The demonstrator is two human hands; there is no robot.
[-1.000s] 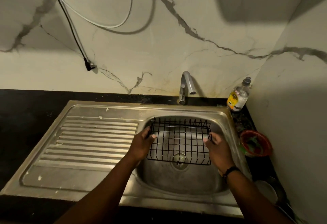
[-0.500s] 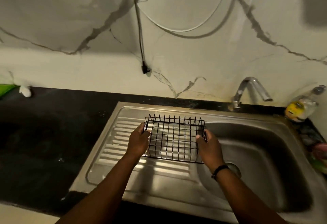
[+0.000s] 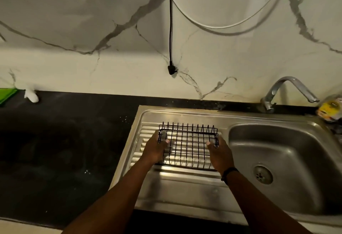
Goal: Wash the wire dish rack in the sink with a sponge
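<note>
Far left, on the black stone counter [image 3: 55,150]: a green flat item [image 3: 6,95], cut off by the frame, and a small white lump [image 3: 31,96] by the wall.

Centre, over the ribbed steel drainboard [image 3: 148,159]: black wire dish rack [image 3: 187,146], upright, held at both ends. My left hand [image 3: 154,149] grips its left end, thumb hooked over the top wire; my right hand [image 3: 219,153] grips the right end likewise. Whether the rack rests on the ribs or hangs just above, I cannot tell.

Right: steel sink basin [image 3: 296,141], no sponge in view; curved chrome tap [image 3: 288,90]; yellow-labelled bottle [image 3: 330,109].

Step, as I judge: setting the rack on the drainboard. Next: free a hand and find a sponge.
</note>
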